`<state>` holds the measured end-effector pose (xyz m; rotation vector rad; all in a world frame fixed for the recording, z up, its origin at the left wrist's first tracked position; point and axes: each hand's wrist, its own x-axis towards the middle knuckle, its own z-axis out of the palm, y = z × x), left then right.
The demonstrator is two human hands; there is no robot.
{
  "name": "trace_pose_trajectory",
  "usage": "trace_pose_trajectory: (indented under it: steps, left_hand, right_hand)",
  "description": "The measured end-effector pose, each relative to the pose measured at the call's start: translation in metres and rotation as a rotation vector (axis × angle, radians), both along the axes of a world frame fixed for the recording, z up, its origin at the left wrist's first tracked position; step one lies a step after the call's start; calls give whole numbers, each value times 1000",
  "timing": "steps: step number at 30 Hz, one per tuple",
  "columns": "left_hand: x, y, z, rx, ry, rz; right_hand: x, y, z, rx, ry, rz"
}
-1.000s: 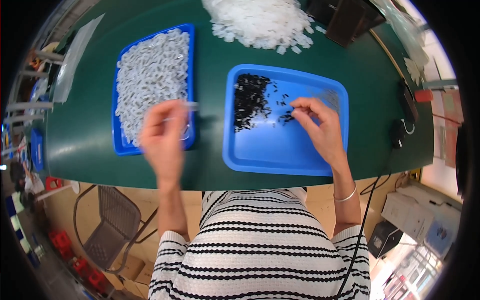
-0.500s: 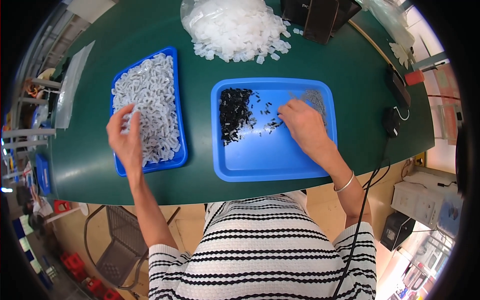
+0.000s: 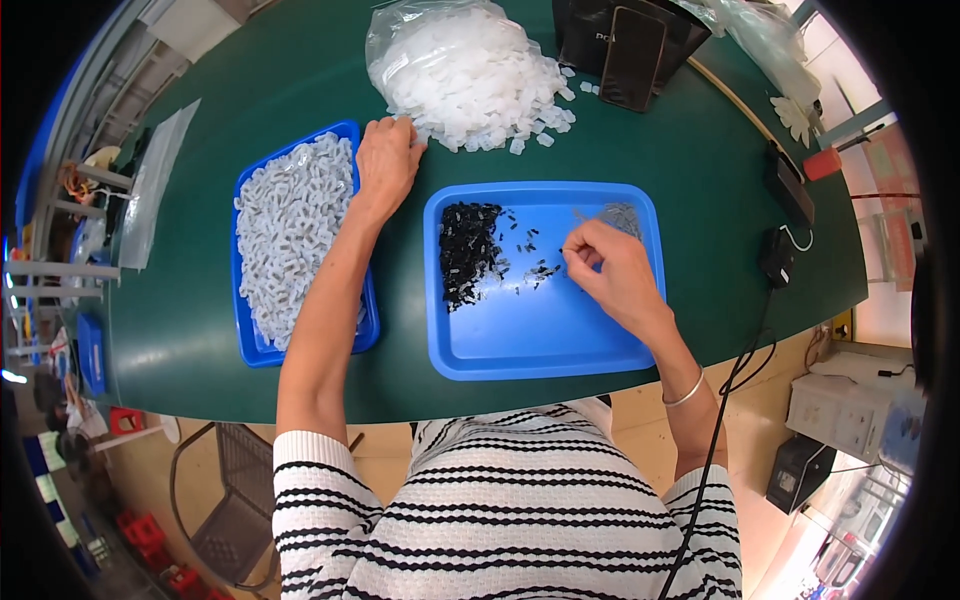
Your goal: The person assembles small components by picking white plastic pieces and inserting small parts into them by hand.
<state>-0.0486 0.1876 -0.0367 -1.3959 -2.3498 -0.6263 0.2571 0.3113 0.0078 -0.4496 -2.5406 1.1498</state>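
My right hand (image 3: pixel 615 275) is over the blue tray (image 3: pixel 500 368), thumb and forefinger pinched on a small black piece (image 3: pixel 562 253). To its left, in the same tray, lie a heap of small black pieces (image 3: pixel 465 250) and a few scattered ones. Behind the hand sits a small pile of thin grey parts (image 3: pixel 622 218). My left hand (image 3: pixel 388 165) reaches to the near left edge of a heap of translucent white flat pieces (image 3: pixel 470 75). Its fingers are bent together at the heap; what they hold, if anything, is hidden.
Under my left forearm stands a darker blue tray (image 3: pixel 243 345) full of whitish clip-like parts (image 3: pixel 290 225). A clear plastic bag partly wraps the white heap. At the back right, a phone (image 3: pixel 630 60) leans on a black box. A black cable (image 3: pixel 735 385) hangs by my right arm.
My left hand has moved from above the whitish parts, up and right to the white heap, its fingers closing. My right hand stays over the blue tray, still pinching. The view has shifted slightly.
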Motion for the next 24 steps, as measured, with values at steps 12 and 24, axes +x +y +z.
trace_pose_trajectory:
  steps: [12, 24]
  left_hand:
    - [144, -37, 46, 401, -1315, -268]
    - [192, -54, 36, 578, -1547, -198]
  right_hand:
    - [-4, -22, 6, -559, 144, -15]
    - [-5, -37, 4, -431, 216, 15]
